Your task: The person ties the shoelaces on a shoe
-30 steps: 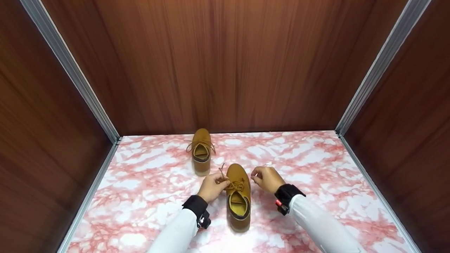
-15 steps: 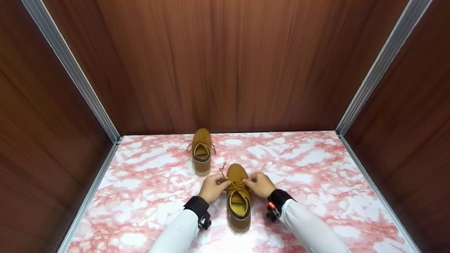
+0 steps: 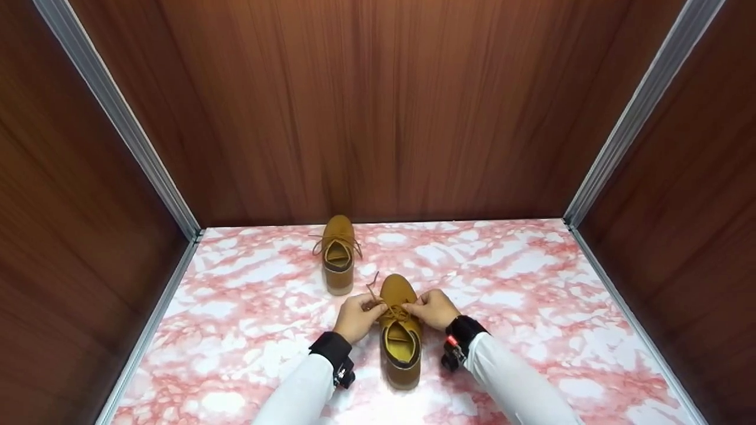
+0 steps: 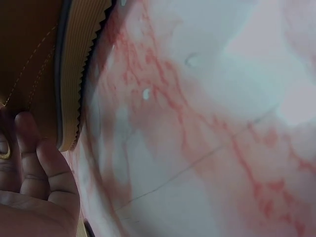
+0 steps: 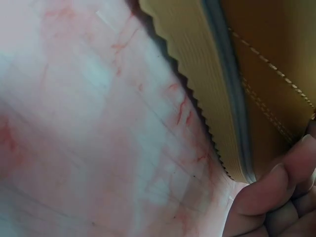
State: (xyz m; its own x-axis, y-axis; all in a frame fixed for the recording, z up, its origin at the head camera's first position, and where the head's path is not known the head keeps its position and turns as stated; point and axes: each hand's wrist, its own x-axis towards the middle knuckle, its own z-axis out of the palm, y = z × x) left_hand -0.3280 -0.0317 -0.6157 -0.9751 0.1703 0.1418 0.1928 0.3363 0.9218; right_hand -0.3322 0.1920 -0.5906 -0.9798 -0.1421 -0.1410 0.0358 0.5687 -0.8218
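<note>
A tan lace-up shoe [image 3: 397, 287] stands on the table between my hands, toe pointing away, its yellow lining showing. With thumb and forefinger my left hand [image 3: 354, 319] pinches the shoelace [image 3: 372, 284] at the shoe's left side; the lace's loose end sticks up beyond the fingers. In the left wrist view a bit of cord [image 4: 5, 152] curves past the left hand's fingers. On the other side my right hand [image 3: 438, 310] pinches at the lacing, fingertips over the knot area. The right wrist view shows its fingers [image 5: 264, 190] against the shoe's side; its pinch point is hidden.
A second tan shoe [image 3: 339, 227], laces tied in a bow, stands farther back and left, near the brown wood-grain back wall [image 3: 378, 118]. Brown side walls with grey metal corner strips enclose the red-and-white marbled table [image 3: 502, 260].
My right hand has come in from the right of the shoe to its lacing, and its fingertips have closed there. The left hand has stayed nearly still, holding the lace.
</note>
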